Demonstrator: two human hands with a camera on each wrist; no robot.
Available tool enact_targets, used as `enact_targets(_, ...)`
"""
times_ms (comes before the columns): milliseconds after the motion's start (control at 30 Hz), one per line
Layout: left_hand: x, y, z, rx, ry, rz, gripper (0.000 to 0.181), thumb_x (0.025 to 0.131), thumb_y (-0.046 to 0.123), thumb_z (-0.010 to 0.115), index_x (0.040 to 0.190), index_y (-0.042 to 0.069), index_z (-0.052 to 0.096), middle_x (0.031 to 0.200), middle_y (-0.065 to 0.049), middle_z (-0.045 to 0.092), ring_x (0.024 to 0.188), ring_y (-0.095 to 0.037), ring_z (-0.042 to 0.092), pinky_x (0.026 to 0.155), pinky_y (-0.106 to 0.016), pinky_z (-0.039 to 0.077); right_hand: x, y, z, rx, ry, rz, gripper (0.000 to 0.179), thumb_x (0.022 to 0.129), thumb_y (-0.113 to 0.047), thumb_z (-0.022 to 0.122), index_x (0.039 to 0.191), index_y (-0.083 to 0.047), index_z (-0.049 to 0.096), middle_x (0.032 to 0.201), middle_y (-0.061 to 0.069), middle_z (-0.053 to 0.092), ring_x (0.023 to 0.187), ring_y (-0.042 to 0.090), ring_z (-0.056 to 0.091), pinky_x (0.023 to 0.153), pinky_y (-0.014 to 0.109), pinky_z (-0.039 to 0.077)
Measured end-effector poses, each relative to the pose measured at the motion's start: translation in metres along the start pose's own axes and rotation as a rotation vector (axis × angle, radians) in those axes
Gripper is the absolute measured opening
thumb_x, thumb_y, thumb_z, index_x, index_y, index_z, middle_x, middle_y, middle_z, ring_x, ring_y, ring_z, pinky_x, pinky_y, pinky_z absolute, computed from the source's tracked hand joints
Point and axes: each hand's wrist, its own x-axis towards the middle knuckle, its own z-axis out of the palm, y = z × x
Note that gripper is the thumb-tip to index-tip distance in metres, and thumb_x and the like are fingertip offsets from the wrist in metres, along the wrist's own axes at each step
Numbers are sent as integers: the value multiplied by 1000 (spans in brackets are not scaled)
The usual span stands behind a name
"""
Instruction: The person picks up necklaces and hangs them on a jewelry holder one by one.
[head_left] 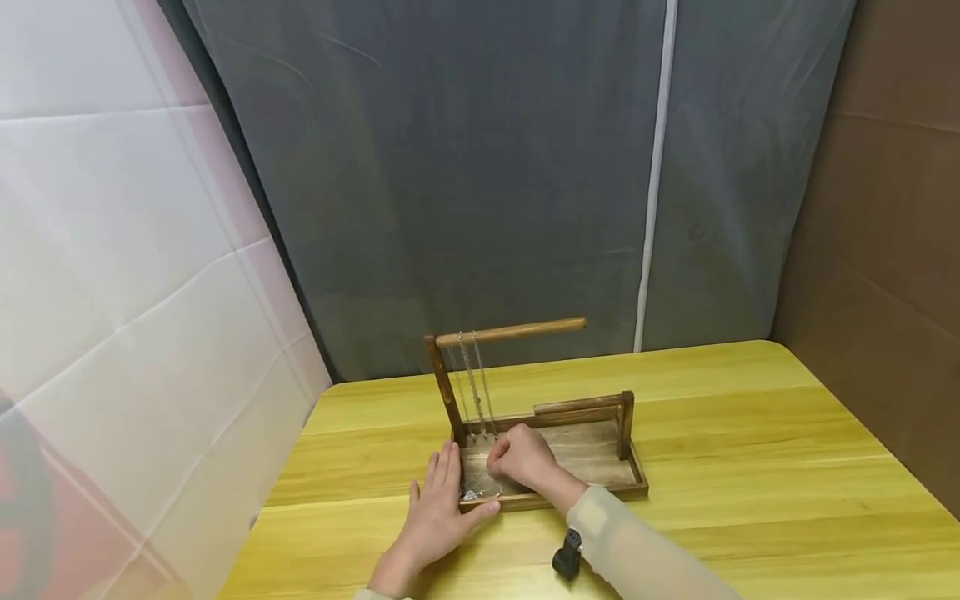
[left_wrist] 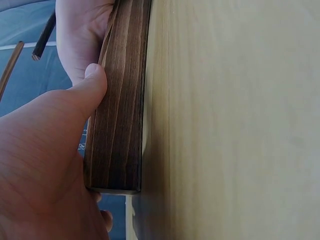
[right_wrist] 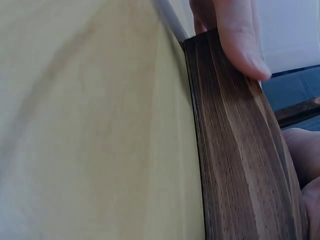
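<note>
A dark wooden jewellery stand has a shallow tray point(head_left: 600, 487) as its base. Three thin necklaces point(head_left: 475, 379) hang from its upper bar. Another necklace, a small silver heap point(head_left: 472, 495), lies in the tray's front left corner. My left hand point(head_left: 438, 512) rests against that corner, fingers straight along the left side, thumb point(left_wrist: 92, 85) on the front rim. Inside the tray my right hand point(head_left: 521, 457) has curled fingers, thumb and fingertips together. They seem to pinch a fine chain of the silver necklace; the contact is too small to see clearly.
The upper bar point(head_left: 525, 329) juts rightward from the left post point(head_left: 446, 387). A shorter low bar point(head_left: 577, 404) joins the right post point(head_left: 626, 425). The stand is on a yellow wood-grain table point(head_left: 750, 433), with a grey curtain point(head_left: 487, 167) behind.
</note>
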Motion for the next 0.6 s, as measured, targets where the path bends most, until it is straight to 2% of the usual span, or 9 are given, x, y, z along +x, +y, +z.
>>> enact_targets(167, -1, 0, 1, -7, -3, -7, 120, 84, 80, 55, 162, 3, 6, 168, -15, 3, 152, -39, 2, 106, -78, 6, -2, 0, 0, -58, 8, -37, 18, 76, -6, 76, 63, -19, 74, 65, -13, 64, 59, 7, 56, 56, 28, 49)
enact_targets(300, -1, 0, 1, -7, -10, -10, 120, 84, 80, 54, 162, 3, 5, 168, -14, 3, 152, -39, 2, 106, -79, 6, -4, -3, 3, -167, 22, -59, 24, 80, -7, 68, 60, -21, 69, 59, -15, 58, 56, 7, 53, 52, 28, 46)
enact_targets(400, 0, 0, 1, 1, -8, -8, 120, 84, 81, 53, 162, 3, 5, 168, -14, 3, 152, -39, 2, 106, -79, 7, -4, -5, 4, -211, 9, -63, 34, 82, -6, 63, 53, -22, 56, 50, -14, 45, 49, 7, 42, 47, 26, 37)
enact_targets(533, 1, -1, 2, 4, 2, -4, 120, 84, 80, 54, 162, 3, 6, 168, -15, 4, 152, -40, 4, 106, -79, 7, -4, -5, 5, -209, -14, -80, 44, 82, -1, 60, 49, -22, 40, 43, -13, 29, 43, 7, 30, 43, 24, 27)
enact_targets(600, 0, 0, 3, 1, 13, 1, 119, 84, 79, 56, 161, 2, 7, 168, -15, 5, 152, -40, 5, 106, -79, 7, -5, -4, 5, -195, -18, -87, 44, 79, 2, 58, 49, -23, 38, 44, -13, 28, 44, 7, 29, 43, 23, 26)
